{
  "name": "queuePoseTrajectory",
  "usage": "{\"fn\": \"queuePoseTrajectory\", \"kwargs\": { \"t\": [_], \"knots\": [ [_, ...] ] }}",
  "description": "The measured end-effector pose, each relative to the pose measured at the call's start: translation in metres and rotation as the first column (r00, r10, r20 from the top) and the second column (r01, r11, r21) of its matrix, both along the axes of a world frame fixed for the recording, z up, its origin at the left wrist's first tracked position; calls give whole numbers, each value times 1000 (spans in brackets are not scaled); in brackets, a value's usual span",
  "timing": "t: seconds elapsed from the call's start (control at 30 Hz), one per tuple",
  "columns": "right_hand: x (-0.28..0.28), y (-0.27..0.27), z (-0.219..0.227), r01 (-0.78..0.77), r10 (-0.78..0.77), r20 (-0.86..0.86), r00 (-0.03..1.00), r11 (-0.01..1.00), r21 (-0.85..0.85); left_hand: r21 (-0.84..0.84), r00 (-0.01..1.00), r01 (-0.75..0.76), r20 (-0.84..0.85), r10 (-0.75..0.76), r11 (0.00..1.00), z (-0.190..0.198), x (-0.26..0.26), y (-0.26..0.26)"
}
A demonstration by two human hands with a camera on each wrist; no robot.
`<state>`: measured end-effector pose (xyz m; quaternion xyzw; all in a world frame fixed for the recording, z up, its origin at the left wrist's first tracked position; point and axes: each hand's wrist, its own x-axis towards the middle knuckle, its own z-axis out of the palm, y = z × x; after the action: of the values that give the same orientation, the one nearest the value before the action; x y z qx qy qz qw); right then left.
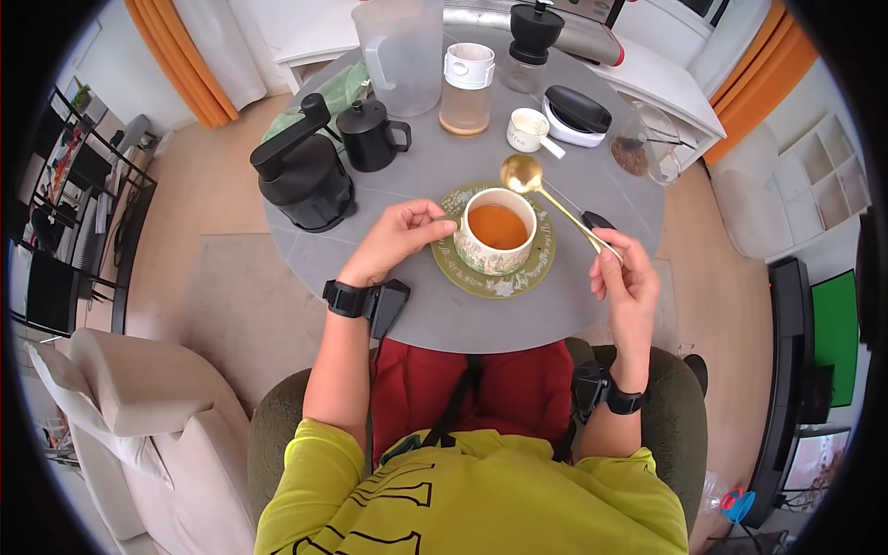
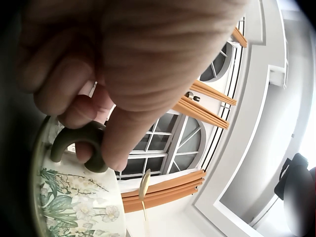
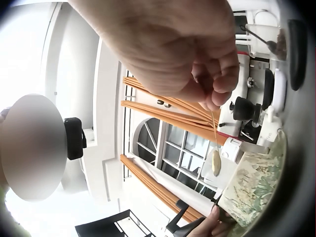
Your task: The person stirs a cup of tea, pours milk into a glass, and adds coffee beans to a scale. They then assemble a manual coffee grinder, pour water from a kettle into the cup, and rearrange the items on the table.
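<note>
A floral cup (image 1: 492,253) with amber liquid stands on a green saucer (image 1: 450,275). The left hand (image 1: 403,237) is at the cup's left side; in the left wrist view its fingers (image 2: 116,143) pinch the dark green looped handle (image 2: 62,143) of the cup (image 2: 84,202). Between thumb and fingertips the right hand (image 1: 631,281) holds the thin end of a gold spoon (image 1: 521,173). The spoon's bowl is up past the cup's far right rim, clear of the liquid. In the right wrist view the spoon (image 3: 216,163) hangs from the right hand's fingertips (image 3: 213,101).
Behind the cup stand a lidded glass (image 1: 465,102), a small white cup (image 1: 527,130), a black-and-white device (image 1: 577,113) and a grinder (image 1: 535,42). A black press (image 1: 305,180), black pot (image 1: 370,139) and clear pitcher (image 1: 402,65) are at left. A glass container (image 1: 638,153) is at right.
</note>
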<state>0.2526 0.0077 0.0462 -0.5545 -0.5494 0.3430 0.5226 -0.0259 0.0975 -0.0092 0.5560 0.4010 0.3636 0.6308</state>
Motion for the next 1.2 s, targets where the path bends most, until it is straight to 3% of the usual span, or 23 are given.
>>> {"fn": "queuePoseTrajectory", "kwargs": {
  "t": [0.17,0.23,0.27,0.33,0.37,0.43,0.67,0.73,0.87,0.93,0.97,1.03,1.2],
  "knots": [
    [-2,7,3,54,-58,115,992,998,41,-11,1000,28,-4,-28,1000,2,-1,6],
    [-4,12,5,20,-65,279,958,986,164,1,999,46,-6,-46,999,3,-2,6],
    [-6,15,6,19,-65,279,958,986,163,0,999,46,-7,-46,999,4,-3,6],
    [-11,21,9,-24,-136,473,870,948,317,23,999,49,-10,-48,999,6,-3,6],
    [-12,22,9,-24,-136,472,871,948,317,23,999,48,-12,-48,999,5,-3,5],
    [-14,26,9,-120,-160,619,769,915,386,18,998,61,-25,-61,998,3,-4,5],
    [-18,30,7,-92,-142,610,780,937,336,124,998,5,-64,3,992,-8,-2,4],
    [-20,33,3,-83,-126,518,846,929,361,277,972,-86,-187,141,957,-10,0,-1],
    [-20,36,-5,-27,-115,437,892,952,305,282,965,-115,-197,175,953,-13,2,-10],
    [-21,34,-4,-3,-80,399,913,979,202,361,897,-125,-357,261,924,-8,4,-17],
    [-21,35,-6,0,-81,394,915,980,201,361,896,-121,-362,259,925,-7,5,-19],
    [-21,37,-11,-24,-46,344,938,980,196,113,952,-161,-246,184,981,-5,9,-22],
    [-21,37,-15,-33,-36,337,941,980,198,145,948,-225,-197,251,964,-8,15,-24]
  ]
}}
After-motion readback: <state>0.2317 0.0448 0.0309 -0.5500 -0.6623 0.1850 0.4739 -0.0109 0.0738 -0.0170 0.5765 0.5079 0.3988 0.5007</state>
